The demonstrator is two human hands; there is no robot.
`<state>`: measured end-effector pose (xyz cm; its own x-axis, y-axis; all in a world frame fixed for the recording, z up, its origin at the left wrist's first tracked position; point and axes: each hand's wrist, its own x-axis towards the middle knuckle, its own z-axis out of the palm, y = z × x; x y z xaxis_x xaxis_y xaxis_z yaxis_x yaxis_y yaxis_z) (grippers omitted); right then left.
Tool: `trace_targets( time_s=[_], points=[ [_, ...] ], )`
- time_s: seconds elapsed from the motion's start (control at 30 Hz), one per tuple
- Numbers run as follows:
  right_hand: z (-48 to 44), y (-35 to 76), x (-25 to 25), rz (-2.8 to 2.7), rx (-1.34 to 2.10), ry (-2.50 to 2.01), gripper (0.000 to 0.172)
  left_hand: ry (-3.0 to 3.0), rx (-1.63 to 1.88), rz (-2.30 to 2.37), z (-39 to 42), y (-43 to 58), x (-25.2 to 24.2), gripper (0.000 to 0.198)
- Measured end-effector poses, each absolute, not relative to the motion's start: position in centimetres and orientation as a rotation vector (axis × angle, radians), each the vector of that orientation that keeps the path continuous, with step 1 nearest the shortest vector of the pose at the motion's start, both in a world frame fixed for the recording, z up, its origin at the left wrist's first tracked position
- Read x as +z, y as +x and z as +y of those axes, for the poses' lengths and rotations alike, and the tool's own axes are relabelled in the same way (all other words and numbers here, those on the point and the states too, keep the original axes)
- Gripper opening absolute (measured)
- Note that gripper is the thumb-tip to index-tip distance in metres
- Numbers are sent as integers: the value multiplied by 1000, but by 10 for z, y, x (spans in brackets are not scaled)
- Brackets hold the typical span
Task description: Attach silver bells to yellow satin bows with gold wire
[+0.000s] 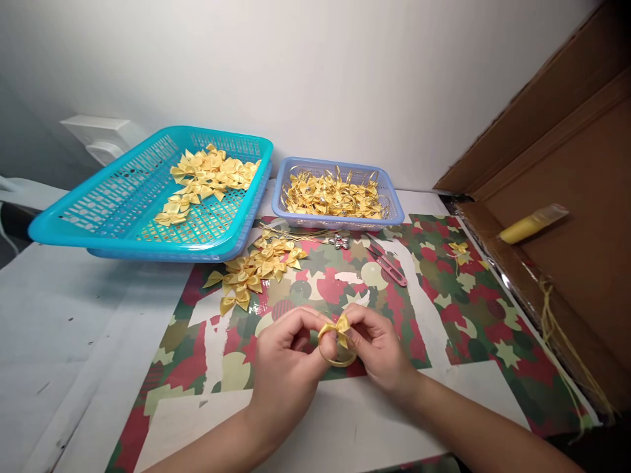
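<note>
Between my hands is a small yellow ribbon bow (341, 326) with a loop of gold cord (340, 363) curving below it. My left hand (290, 358) pinches the bow's left side, and its thumb reaches into the loop. On the other side, my right hand (379, 345) pinches the bow near its right wing. A pile of loose yellow bows (261, 269) lies on the table beyond my left hand. Pink thread snips (389, 267) rest past my right hand, close to a small cluster of silver bells (338, 242) and some gold cords (296, 232).
A turquoise basket (133, 240) with many bows stands at the left on another basket. Behind the work area, a lilac basket (340, 223) holds bows with gold loops. Patterned paper (315, 287) covers the table. Cardboard (566, 171) walls the right side, with a yellow tube (532, 223) on it.
</note>
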<state>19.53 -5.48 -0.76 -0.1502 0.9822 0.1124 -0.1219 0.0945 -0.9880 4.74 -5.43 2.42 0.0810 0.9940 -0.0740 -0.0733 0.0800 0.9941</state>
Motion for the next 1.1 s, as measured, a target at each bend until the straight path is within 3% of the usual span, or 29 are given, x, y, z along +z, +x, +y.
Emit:
trace_targets(
  time_s=[0.3, 0.53, 0.67, 1.1],
  points=[
    [-56, 191, -13, -1226, 1285, -979, 25, 1173, 1151, 1143, -53, 48, 20, 18],
    [-54, 197, -6, -1309, 1226, -1009, 9, 1306, 1260, 1063, -49, 44, 14, 11],
    [-53, 198, -6, -1338, 1214, -992, 14, 1438, 1308, 1037, -49, 43, 13, 8],
    [-52, 209, -2, -1545, 998, -1024, 10, 1412, 1108, 1202, -39, 41, 18, 19]
  ],
)
